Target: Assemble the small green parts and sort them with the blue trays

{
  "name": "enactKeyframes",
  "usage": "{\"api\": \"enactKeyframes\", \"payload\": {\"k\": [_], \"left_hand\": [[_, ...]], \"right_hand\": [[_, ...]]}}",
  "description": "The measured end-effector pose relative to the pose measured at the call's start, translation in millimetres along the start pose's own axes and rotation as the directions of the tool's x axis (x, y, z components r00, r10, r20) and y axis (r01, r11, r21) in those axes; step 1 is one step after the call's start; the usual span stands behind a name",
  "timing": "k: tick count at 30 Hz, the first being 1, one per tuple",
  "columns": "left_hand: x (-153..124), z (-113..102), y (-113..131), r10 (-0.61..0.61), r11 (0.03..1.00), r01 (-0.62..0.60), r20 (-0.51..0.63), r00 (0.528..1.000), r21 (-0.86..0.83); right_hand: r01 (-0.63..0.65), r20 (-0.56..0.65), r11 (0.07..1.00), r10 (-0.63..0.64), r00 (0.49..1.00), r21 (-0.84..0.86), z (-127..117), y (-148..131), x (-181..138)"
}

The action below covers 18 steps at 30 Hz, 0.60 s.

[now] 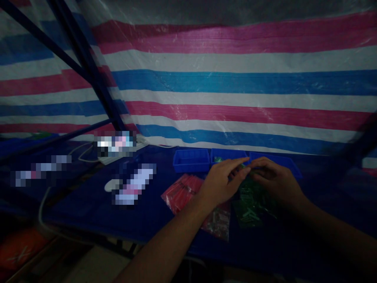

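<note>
My left hand (221, 181) and my right hand (273, 179) meet fingertip to fingertip over a dark blue table (88, 204). Both pinch a small green piece (245, 168) between them; it is too small and dim to name. Under my right hand lies a clear bag of green parts (250, 204). A bag of red parts (182, 192) lies left of my left wrist, and a smaller clear bag (218, 223) lies beneath my left forearm.
Three blue plastic trays (191, 160) (226, 155) (282, 162) stand in a row behind my hands. A white round object (111, 185), cables and blurred-out items lie at the left. A striped tarp (235, 82) closes the back; dark poles (88, 67) cross the upper left.
</note>
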State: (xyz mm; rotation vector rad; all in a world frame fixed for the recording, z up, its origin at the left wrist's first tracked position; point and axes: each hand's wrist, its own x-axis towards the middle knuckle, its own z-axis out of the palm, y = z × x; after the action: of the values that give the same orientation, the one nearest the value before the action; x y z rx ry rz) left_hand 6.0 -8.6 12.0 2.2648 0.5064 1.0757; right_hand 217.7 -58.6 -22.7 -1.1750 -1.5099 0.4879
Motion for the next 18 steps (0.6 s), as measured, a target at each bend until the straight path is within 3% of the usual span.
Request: {"api": "enactKeyframes", "payload": {"k": [3, 6, 9, 12, 18], "left_hand": [[1, 0, -2, -0.028, 0.999, 0.029, -0.065, 0.997, 0.02], [2, 1, -8, -0.112, 0.993, 0.115, -0.12, 0.986, 0.017], [3, 1, -12, -0.15, 0.988, 0.146, -0.126, 0.981, -0.041], [3, -1, -10, -0.153, 0.987, 0.149, -0.082, 0.985, -0.059], [4, 0, -9, -0.1, 0.995, 0.101, -0.069, 0.993, 0.003]], "right_hand": [[0.128, 0.055, 0.986, -0.122, 0.991, -0.104, -2, -1, 1], [0.172, 0.049, 0.976, -0.167, 0.985, -0.131, -1, -3, 2], [0.068, -0.015, 0.995, -0.067, 0.998, 0.079, 3, -2, 2], [-0.096, 0.016, 0.95, 0.095, 0.995, 0.297, 7, 0, 1], [-0.122, -0.069, 0.946, 0.15, 0.986, 0.3, 4, 0, 2]]}}
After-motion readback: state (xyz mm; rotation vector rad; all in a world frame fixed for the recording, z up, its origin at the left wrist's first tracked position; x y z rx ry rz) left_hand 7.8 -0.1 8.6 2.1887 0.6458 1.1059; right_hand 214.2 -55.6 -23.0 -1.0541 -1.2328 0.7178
